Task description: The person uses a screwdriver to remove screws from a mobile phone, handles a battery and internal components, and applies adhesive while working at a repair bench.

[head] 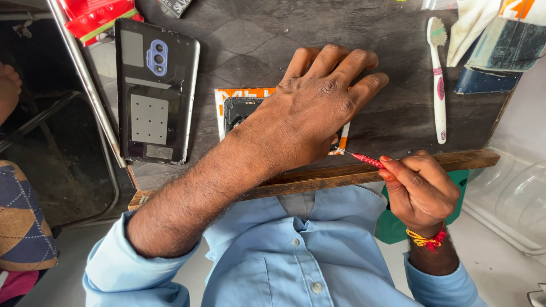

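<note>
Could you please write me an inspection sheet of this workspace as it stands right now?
Surface: dark mat with a wooden edge.
Job's things: opened phone lying on an orange and white card; red screwdriver with its tip at the phone's edge.
Clutter: phone back cover, toothbrush, red packet, cloth.
Hands: left hand pressed flat over the phone; right hand gripping the screwdriver.
Cables: nothing seen.
Surroundings: metal bar on the left, clear plastic tray on the right.
</note>
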